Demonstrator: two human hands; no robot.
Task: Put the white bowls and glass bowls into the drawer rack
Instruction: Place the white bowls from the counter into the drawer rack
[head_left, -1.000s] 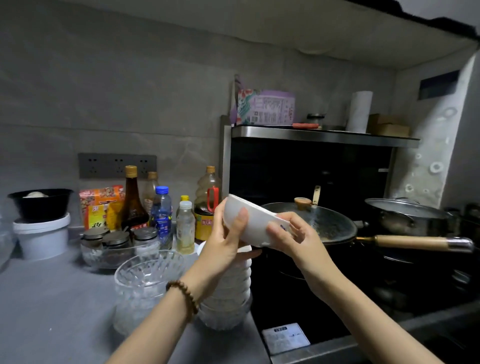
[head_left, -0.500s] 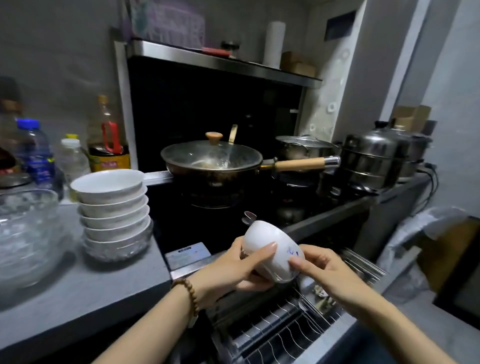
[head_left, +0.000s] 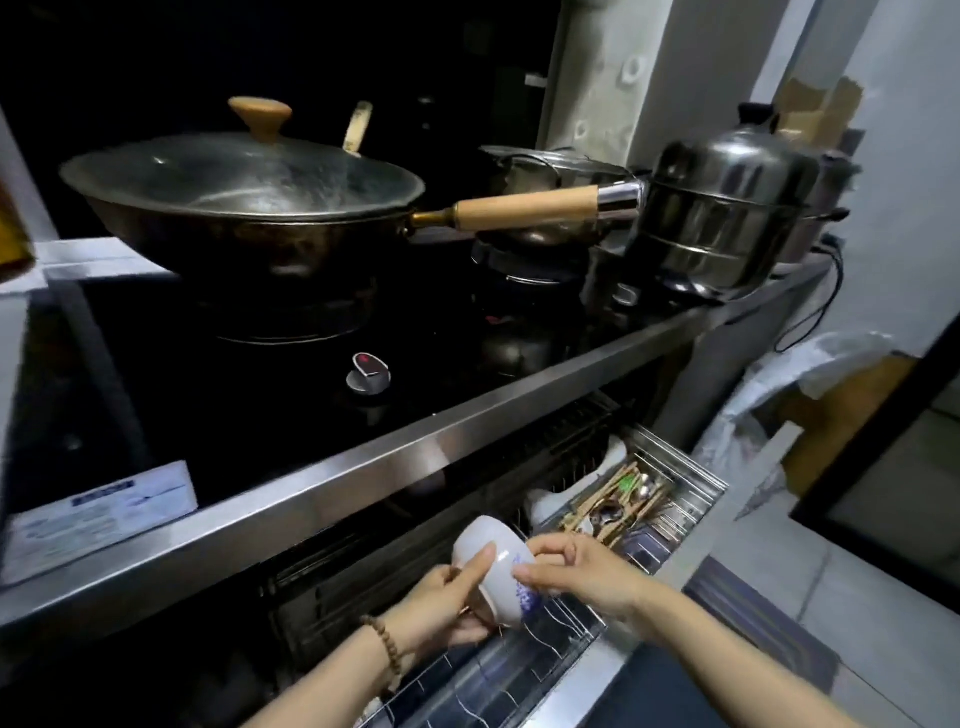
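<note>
Below the steel front edge of the desk (head_left: 363, 473), the drawer rack (head_left: 561, 631) stood pulled out. Left hand (head_left: 436, 608) and right hand (head_left: 587, 571) both clasped one white bowl (head_left: 493, 566), tilted on its side above the rack's wires; contact could not be confirmed. Open wire slots lay before it. Cutlery tray (head_left: 693, 512) at right held spoons and chopsticks.

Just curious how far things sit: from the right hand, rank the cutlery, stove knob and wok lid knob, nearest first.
1. Cutlery, in the drawer rack just beyond the right hand.
2. Stove knob, higher up, to the left.
3. Wok lid knob, farthest, upper left.
</note>
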